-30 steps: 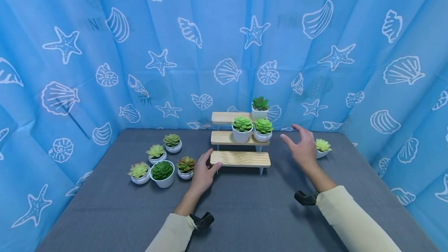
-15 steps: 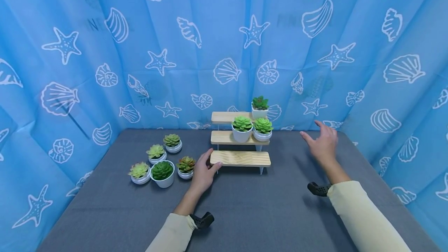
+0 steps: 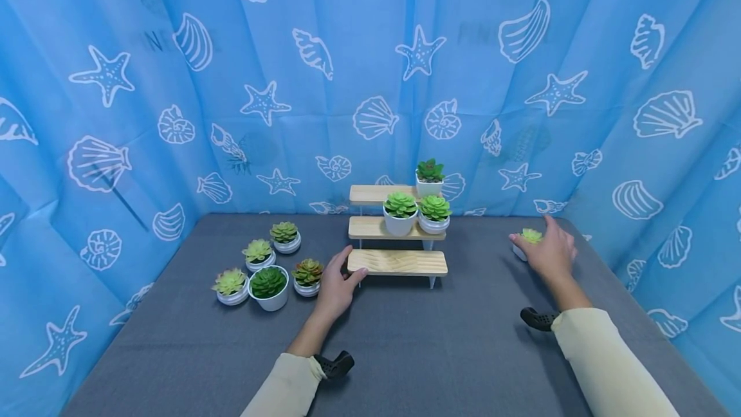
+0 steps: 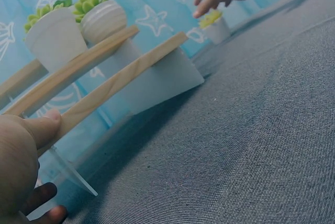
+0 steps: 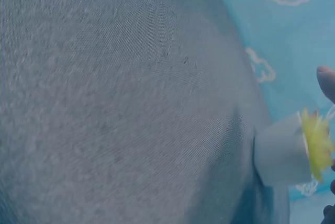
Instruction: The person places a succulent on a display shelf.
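My left hand (image 3: 336, 287) grips the left end of the lowest board of a three-tier wooden display stand (image 3: 399, 263); in the left wrist view its thumb (image 4: 48, 124) lies on the board, with fingers below. Far to the right, my right hand (image 3: 552, 255) hovers over a potted yellow-green succulent (image 3: 531, 235), thumb and fingers spread. The right wrist view shows its white pot (image 5: 282, 150) standing on the cloth, a gap between it and the thumb (image 5: 327, 81). The other fingers are mostly out of that view.
Two succulents (image 3: 400, 213) in white pots share the middle tier's right side. A square-potted one (image 3: 430, 177) stands on the top tier's right end. Several potted succulents (image 3: 269, 287) cluster left of my left hand on the grey tablecloth (image 3: 417, 352). A blue shell-print curtain (image 3: 370, 69) hangs behind.
My right hand has moved right, away from the stand, and come down around the lone succulent at the right. My left hand stays on the lowest board.
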Demonstrator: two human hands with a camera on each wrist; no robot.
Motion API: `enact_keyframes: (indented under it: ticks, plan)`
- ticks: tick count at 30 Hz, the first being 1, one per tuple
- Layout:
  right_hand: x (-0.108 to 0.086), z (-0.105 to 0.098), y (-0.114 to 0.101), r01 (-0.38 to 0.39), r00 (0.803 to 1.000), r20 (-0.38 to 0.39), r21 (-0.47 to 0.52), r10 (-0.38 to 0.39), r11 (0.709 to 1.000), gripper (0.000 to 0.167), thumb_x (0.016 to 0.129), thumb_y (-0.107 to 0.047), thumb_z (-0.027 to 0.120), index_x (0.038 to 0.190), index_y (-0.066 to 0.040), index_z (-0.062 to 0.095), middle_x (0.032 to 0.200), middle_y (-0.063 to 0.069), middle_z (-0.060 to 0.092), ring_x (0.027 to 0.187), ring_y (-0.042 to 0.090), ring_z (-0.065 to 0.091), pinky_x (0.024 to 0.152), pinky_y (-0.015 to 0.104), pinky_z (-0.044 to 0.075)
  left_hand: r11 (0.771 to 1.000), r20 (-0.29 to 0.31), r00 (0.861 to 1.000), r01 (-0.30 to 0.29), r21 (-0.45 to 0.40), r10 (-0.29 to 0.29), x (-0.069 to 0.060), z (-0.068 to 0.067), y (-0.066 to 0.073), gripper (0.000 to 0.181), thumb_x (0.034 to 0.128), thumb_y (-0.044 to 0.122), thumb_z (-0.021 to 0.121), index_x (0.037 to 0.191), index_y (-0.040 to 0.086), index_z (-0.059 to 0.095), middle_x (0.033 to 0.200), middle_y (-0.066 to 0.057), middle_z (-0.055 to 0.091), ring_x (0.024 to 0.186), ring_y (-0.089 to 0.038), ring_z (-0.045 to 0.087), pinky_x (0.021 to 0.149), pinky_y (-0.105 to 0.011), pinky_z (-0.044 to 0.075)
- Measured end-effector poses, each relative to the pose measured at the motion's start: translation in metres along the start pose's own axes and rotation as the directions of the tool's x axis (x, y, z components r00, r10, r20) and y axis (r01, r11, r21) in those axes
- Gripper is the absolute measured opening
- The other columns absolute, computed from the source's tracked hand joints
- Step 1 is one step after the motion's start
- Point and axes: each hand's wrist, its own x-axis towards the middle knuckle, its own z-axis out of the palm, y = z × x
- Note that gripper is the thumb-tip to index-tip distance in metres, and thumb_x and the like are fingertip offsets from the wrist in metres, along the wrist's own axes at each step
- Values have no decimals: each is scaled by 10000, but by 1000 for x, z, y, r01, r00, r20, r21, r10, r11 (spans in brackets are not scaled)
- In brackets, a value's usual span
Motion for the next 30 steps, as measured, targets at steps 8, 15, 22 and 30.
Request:
enact_keyframes:
  ticks: [8, 15, 22, 30]
  plan:
    - [-5, 4, 18, -99, 992, 76, 8, 98, 995, 1006, 897, -553, 605, 1514, 69, 111, 1476, 365, 234, 1305, 577, 184, 1026, 684, 138, 1000, 2, 1000, 12, -3, -12, -1, 0, 0, 620, 924, 264, 692, 1461, 86, 439, 1409, -154, 474, 1267, -287, 472, 948, -452, 478]
    - [-12, 12, 30, -150, 986, 76, 32, 147, 988, 942, 917, -549, 568, 1506, 70, 171, 1469, 351, 263, 1298, 565, 210, 1032, 666, 137, 1000, -1, 1000, 8, -2, -8, 0, 0, -1, 617, 924, 266, 691, 1460, 88, 442, 1413, -159, 470, 1284, -289, 458, 948, -455, 477]
    - [-15, 16, 31, -145, 988, 50, 49, 143, 988, 828, 954, -485, 553, 1470, 93, 264, 1441, 349, 322, 1279, 545, 257, 1035, 641, 147, 1000, -2, 1000, 16, 7, -16, 1, 1, -3, 616, 922, 258, 696, 1461, 98, 444, 1414, -151, 472, 1289, -278, 454, 947, -450, 478]
    - [-16, 19, 30, -184, 983, 28, 54, 183, 981, 778, 967, -438, 555, 1461, 98, 282, 1432, 343, 343, 1259, 516, 297, 1036, 611, 180, 1000, 0, 1000, 19, 7, -19, 2, 2, -4, 617, 925, 267, 691, 1465, 105, 438, 1414, -140, 475, 1290, -268, 454, 950, -444, 477]
